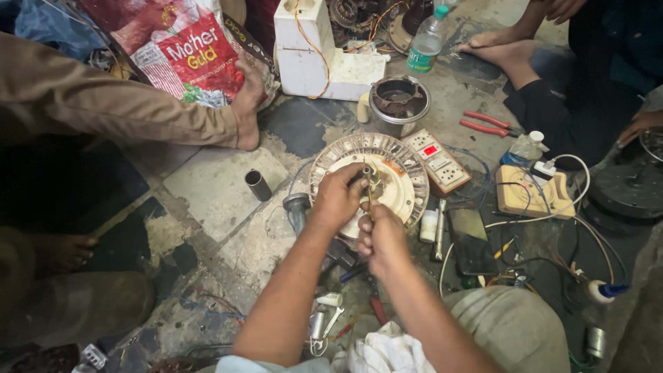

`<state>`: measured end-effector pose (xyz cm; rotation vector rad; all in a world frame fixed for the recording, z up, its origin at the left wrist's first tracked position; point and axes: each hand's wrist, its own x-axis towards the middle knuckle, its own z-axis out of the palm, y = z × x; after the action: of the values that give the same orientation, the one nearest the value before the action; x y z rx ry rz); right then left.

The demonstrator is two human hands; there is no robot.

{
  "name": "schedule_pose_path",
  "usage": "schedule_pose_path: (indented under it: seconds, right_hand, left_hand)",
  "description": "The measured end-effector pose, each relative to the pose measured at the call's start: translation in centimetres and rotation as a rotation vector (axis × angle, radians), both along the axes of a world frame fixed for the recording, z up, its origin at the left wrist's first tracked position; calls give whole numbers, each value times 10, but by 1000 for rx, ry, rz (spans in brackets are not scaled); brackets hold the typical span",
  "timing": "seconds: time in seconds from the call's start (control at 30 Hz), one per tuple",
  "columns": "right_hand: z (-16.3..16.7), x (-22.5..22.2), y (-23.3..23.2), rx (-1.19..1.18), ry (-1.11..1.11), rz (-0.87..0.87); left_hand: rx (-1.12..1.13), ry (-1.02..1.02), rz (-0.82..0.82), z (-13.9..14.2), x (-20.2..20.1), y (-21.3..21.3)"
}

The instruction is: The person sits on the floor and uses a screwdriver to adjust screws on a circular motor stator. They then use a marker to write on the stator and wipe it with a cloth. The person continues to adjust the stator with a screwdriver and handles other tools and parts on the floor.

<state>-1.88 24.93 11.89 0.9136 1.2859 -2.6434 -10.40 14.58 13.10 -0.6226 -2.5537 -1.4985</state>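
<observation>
**At the fan motor hub, both hands on a thin wire**

Nearest my view, my right hand (382,237) is pinched shut on a thin wire (370,202) that runs up and away from the grip toward the motor's middle. Just beyond and to the left of that pinch, my left hand (338,197) is curled over the near rim of the ceiling fan motor (397,181), fingers closed around the short central shaft (367,170) as far as I can tell; the fingertips hide the contact.

The motor lies flat on the cracked stone floor (221,186), a round cream plate ringed by pale metal fins, with yellowish leads bunched at the hub. It looks dusty and worn.

My worry: the wire is fine and taut between the two hands, so a hard tug could snap it or tear it from the winding. The left hand holds only one edge, so the disc could spin or slide.

Right of the grip lie a dark phone (469,238) and a switch-and-socket board (439,161); farther out, red-handled pliers (487,124). Beyond the motor stands a metal mixer jar (398,100). Far left, another person's hand (248,97) presses the floor.
</observation>
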Motion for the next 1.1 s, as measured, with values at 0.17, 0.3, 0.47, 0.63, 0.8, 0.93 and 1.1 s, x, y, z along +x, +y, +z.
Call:
schedule_pose_path:
  seconds: [0.17,0.3,0.47,0.63,0.8,0.93,1.1]
  right_hand:
    - [-16,-12,1,-815,132,-75]
    - [-29,-20,-1,-988,278,-61]
    - [-26,-19,7,-1005,303,-33]
    - [-21,-28,27,-514,-11,99]
    - [-35,-33,33,-884,186,-23]
    - [-41,-49,42,-952,108,-32]
    - [-36,-57,53,-862,10,-101]
  left_hand:
    - [125,-59,11,-7,-1,2]
    - [173,-59,-15,-14,-5,-2]
    - [203,-62,-34,-19,-9,-2]
    - [162,-30,9,-20,-7,-1]
    - [74,66,15,-20,-4,4]
    - [76,104,19,-17,-5,8]
    - [54,51,9,-13,-4,7]
